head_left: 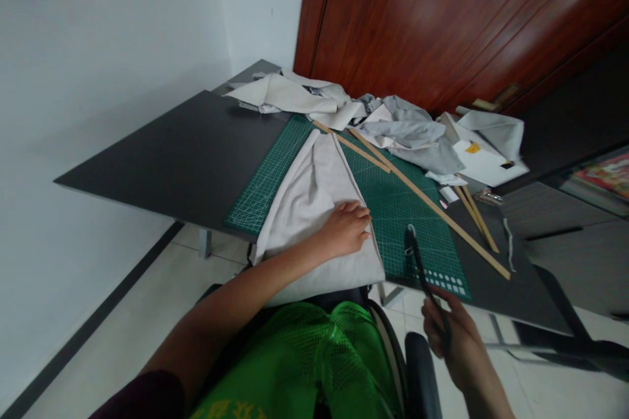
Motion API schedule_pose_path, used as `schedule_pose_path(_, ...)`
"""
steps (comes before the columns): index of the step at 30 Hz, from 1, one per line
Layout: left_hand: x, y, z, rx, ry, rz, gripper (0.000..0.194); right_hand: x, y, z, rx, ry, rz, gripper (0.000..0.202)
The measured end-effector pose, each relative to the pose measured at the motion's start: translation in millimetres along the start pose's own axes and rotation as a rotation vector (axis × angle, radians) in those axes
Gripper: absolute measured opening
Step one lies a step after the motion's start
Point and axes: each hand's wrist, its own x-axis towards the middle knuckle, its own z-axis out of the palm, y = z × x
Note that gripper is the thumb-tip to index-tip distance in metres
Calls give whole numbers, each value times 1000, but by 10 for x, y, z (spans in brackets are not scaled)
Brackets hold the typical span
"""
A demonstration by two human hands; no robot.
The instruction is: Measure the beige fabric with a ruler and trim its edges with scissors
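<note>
My left hand [345, 229] lies flat, fingers together, on a folded piece of light beige cloth [314, 209] that rests on a green cutting mat [398, 209] and hangs over the table's near edge. My right hand [449, 334] is below the table edge, closed around the handle end of a long black tool [417, 258] that looks like scissors, its tip reaching up over the mat's near corner. Whether the blades are apart is unclear.
A dark table [181, 150] carries long wooden strips [422, 200], a heap of grey and beige cloth [403, 131], and white paper [484, 163] at the far side. A reddish wooden door stands behind. A black chair armrest [420, 366] sits by my right hand.
</note>
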Motion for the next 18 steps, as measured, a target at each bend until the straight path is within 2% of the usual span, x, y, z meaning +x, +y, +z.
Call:
schedule_pose_path(2, -10, -3, 10, 16, -5, 7, 24, 96, -31, -168, -21, 130, -88, 64)
schedule_pose_path(3, -16, -6, 13, 22, -11, 10, 27, 123, -50, -236, -24, 153, -119, 65)
schedule_pose_path(6, -46, -8, 3, 25, -52, 14, 35, 79, -102, -294, -13, 77, -129, 62)
schedule_pose_path(8, -82, 6, -22, 21, -95, 29, 41, -34, -114, -193, -8, -26, -90, 59)
schedule_pose_path(12, -171, 67, -113, 19, -191, 72, 51, -253, -70, 168, 24, -215, 5, 59)
schedule_pose_path(15, -183, 87, -194, 19, -239, 84, 41, -295, -15, 362, 21, -268, 24, 61)
schedule_pose_path(18, -133, 52, -234, 15, -238, 83, 28, -269, 12, 430, -13, -307, 37, 62)
